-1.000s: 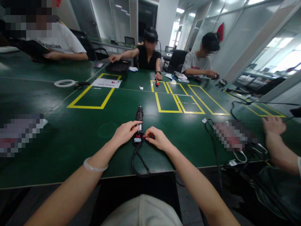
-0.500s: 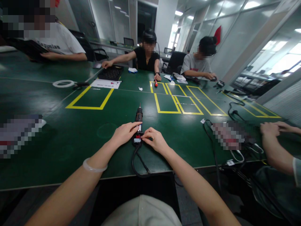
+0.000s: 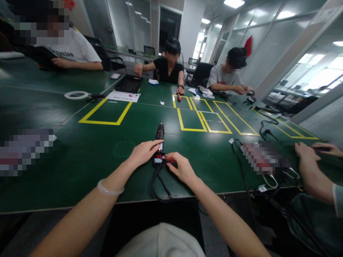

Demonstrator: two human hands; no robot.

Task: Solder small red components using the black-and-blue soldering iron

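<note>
Office (glass partitions (image 3: 270, 41), black chairs (image 3: 199, 76))

On the table (image 3: 80, 150), a screwdriver (image 3: 160, 132) lies straight ahead of you, tip away, its cable (image 3: 153, 184) looping toward the near edge. Your left hand (image 3: 144, 152) lies over it from the left; your right hand (image 3: 180, 165) is at its near end. Ahead and left is a marked outline (image 3: 99, 123), a sheet (image 3: 122, 95) across its far end, a tray (image 3: 128, 84) just behind the sheet and a ring (image 3: 68, 97) to the sheet's left. Ahead and right are more outlines (image 3: 193, 130), a small tool (image 3: 179, 98) in the far left one. A co-worker's hand (image 3: 305, 151) is well to your right.
</note>
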